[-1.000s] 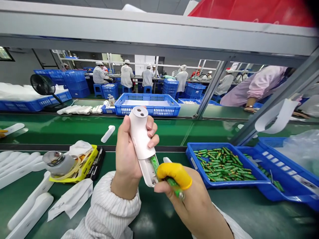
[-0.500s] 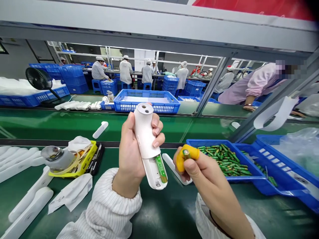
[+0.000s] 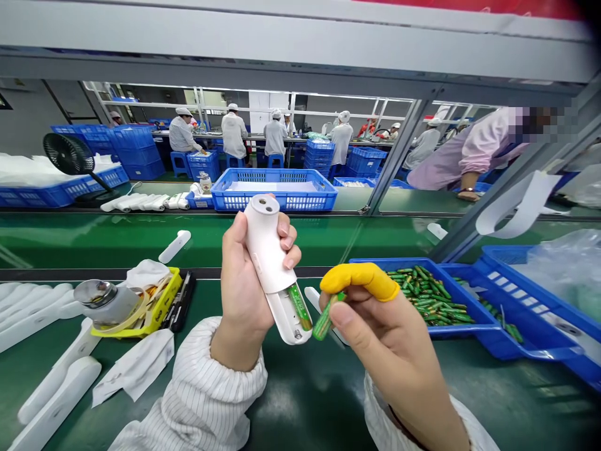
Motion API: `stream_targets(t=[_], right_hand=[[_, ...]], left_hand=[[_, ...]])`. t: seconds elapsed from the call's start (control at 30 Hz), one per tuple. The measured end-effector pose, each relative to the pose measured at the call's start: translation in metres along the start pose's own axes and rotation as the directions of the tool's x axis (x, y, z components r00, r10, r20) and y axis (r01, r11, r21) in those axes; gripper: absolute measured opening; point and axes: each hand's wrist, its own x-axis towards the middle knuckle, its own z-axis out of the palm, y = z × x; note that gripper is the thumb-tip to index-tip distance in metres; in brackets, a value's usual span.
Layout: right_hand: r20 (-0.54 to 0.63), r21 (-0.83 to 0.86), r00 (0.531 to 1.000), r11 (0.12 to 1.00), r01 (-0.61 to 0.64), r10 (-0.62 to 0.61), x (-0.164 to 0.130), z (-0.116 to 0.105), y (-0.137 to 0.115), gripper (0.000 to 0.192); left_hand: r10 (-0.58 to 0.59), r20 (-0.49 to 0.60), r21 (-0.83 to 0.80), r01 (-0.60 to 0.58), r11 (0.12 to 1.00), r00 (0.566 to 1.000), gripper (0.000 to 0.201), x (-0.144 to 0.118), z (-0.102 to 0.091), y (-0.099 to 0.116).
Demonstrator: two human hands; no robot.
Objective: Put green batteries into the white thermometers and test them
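Observation:
My left hand (image 3: 246,275) is wrapped round a white handheld device (image 3: 268,250), tilted, its end with two round holes upward. Its lower part is uncovered, and one green battery (image 3: 299,307) lies in that battery bay, with a metal spring contact at the bottom. Between thumb and forefinger, my right hand (image 3: 375,332) pinches another green battery (image 3: 327,318), just right of the bay and apart from it. A yellow cot (image 3: 361,280) covers the right forefinger. Behind this hand lies a white elongated piece (image 3: 312,295), partly hidden.
Many loose batteries fill a blue tray (image 3: 469,332) at right. At left are white devices (image 3: 61,391), a cloth (image 3: 136,366), a yellow basket (image 3: 162,313) and a metal-topped bottle (image 3: 106,304). A green belt (image 3: 94,241) runs across, below a blue crate (image 3: 277,202). A person in pink (image 3: 483,147) leans at right.
My right hand has turned the battery from end-on to slanting downward and brought it closer to the bay. The device in my left hand has shifted slightly left and up.

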Motion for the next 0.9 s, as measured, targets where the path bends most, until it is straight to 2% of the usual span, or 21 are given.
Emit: stream_targets(t=[0.07,0.2,0.27,0.4,0.5,0.57,0.63,0.7,0.77,0.83,0.9], right_hand=[[-0.018,-0.056,0.999,0.998,0.027,-0.028,-0.001,0.006,0.003,0.016],[-0.084,-0.290,0.984,0.948,0.130,-0.160,0.002,0.015,0.007,0.016],[-0.033,-0.360,0.974,0.912,0.197,-0.224,0.003,0.017,0.006,0.017],[0.143,-0.449,0.964,0.853,0.266,-0.226,0.003,0.019,0.004,0.043],[0.134,-0.474,0.963,0.838,0.271,-0.235,0.002,0.022,0.005,0.041],[0.075,-0.460,0.956,0.841,0.285,-0.283,0.003,0.022,0.006,0.039],[0.015,-0.461,0.939,0.831,0.311,-0.343,0.005,0.020,0.008,0.038],[-0.040,-0.479,0.918,0.814,0.330,-0.395,0.007,0.016,0.011,0.037],[-0.143,-0.484,0.900,0.822,0.299,-0.412,0.009,0.010,0.014,0.034],[-0.287,-0.418,0.893,0.884,0.210,-0.348,0.010,0.003,0.016,0.031],[-0.363,-0.271,0.911,0.958,0.096,-0.194,0.011,-0.002,0.015,0.028]], left_hand=[[0.018,-0.012,0.020,-0.018,1.000,1.000,0.034,-0.002,0.001,-0.003],[0.050,-0.032,0.063,-0.048,0.997,0.998,0.032,-0.006,0.002,-0.010],[0.056,-0.083,0.066,-0.051,0.997,0.995,0.033,-0.006,0.001,-0.011],[0.057,-0.264,0.011,-0.056,0.998,0.963,0.039,0.000,-0.003,-0.009],[0.139,-0.302,0.024,-0.139,0.990,0.943,0.041,0.005,-0.006,-0.009],[0.219,-0.266,0.069,-0.208,0.976,0.939,0.044,0.007,-0.008,-0.011],[0.259,-0.183,0.133,-0.238,0.962,0.948,0.043,0.007,-0.010,-0.014],[0.248,-0.060,0.184,-0.234,0.955,0.967,0.041,0.006,-0.012,-0.017],[0.199,0.083,0.202,-0.212,0.956,0.976,0.035,0.003,-0.012,-0.019],[0.106,0.230,0.236,-0.161,0.958,0.967,0.026,0.000,-0.012,-0.021],[0.030,0.297,0.301,-0.123,0.946,0.955,0.033,-0.002,-0.011,-0.022]])
